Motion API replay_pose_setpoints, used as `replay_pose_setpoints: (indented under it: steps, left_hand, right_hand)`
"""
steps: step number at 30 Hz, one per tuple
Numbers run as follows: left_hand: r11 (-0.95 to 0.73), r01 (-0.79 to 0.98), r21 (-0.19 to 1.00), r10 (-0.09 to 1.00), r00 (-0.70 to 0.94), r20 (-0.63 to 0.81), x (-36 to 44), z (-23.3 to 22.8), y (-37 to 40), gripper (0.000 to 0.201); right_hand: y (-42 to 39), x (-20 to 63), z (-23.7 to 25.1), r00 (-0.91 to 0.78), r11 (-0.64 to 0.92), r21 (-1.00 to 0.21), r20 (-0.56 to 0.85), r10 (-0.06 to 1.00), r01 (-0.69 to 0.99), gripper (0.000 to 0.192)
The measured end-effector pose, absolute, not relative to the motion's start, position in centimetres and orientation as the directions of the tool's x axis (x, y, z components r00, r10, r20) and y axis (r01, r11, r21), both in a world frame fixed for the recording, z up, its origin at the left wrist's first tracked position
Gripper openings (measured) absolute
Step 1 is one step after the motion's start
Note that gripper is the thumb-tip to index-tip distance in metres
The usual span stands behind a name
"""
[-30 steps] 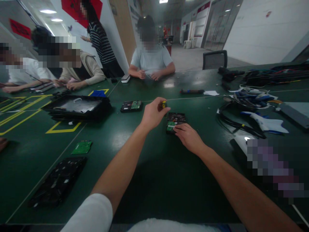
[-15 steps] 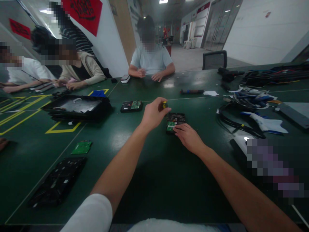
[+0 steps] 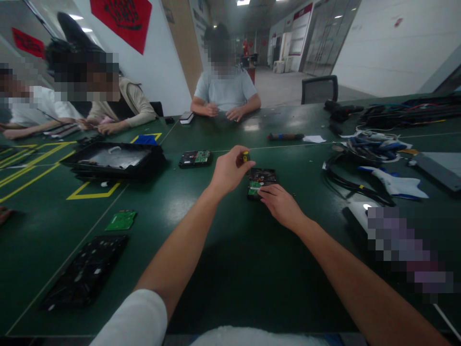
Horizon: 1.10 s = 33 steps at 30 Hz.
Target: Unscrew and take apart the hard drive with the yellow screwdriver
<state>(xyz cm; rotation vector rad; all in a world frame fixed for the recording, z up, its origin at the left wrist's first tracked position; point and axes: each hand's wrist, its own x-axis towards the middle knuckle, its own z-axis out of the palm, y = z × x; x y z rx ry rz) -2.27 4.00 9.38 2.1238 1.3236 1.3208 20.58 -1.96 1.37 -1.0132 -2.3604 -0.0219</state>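
Left hand point(image 3: 227, 171) closed in a fist around a screwdriver point(image 3: 245, 156), only its yellow-and-black handle end showing above the knuckles, held upright over the 9 o'clock edge of a hard drive point(image 3: 262, 180). Right hand point(image 3: 280, 204) laid flat at the drive's 6 o'clock edge, fingers point(image 3: 264, 192) stretched out and pressing on the green circuit board point(image 3: 255, 187), gripping nothing. Drive lying flat on the green table point(image 3: 230, 259), near its middle, board side up.

Open tabletop at 6 o'clock of the drive, bare between the two forearms down to the near table edge. At 9 o'clock, a second hard drive point(image 3: 195, 158) well apart, then a black tray point(image 3: 112, 161) partly over a yellow floor-style marking point(image 3: 94, 194). At 7 o'clock, a loose green board point(image 3: 121, 220) and a black perforated plate point(image 3: 83, 271) near the left table edge. At 3 o'clock, a tangle of cables point(image 3: 360, 166) and a white-and-blue part point(image 3: 398, 183), close enough to crowd that side. At 12 o'clock, a dark tool point(image 3: 285, 137) beside a white scrap point(image 3: 314, 139), then a seated person point(image 3: 225, 84) at the far edge.

Red wall sign point(image 3: 120, 17) with black characters, too blurred to read.
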Motion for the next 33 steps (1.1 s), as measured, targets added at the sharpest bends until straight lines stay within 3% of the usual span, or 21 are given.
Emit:
replay_pose_setpoints:
  steps: [14, 25, 33]
  left_hand:
    - [-0.536, 0.533, 0.655, 0.825, 0.168, 0.539, -2.5, 9.5, 4.0, 0.031]
    - [-0.585, 0.523, 0.620, 0.796, 0.224, 0.562, -2.1, 9.7, 3.6, 0.032]
    - [-0.593, 0.458, 0.663, 0.803, 0.278, 0.527, -2.3, 10.0, 3.4, 0.032]
  right_hand:
    - [-2.1, 20.5, 1.5, -0.561, 0.720, -0.190, 0.507, 0.654, 0.667, 0.031]
    - [-2.0, 19.6, 2.4, -0.652, 0.701, -0.026, 0.343, 0.676, 0.713, 0.028]
    - [-2.1, 19.4, 2.7, -0.651, 0.683, 0.017, 0.321, 0.688, 0.730, 0.031]
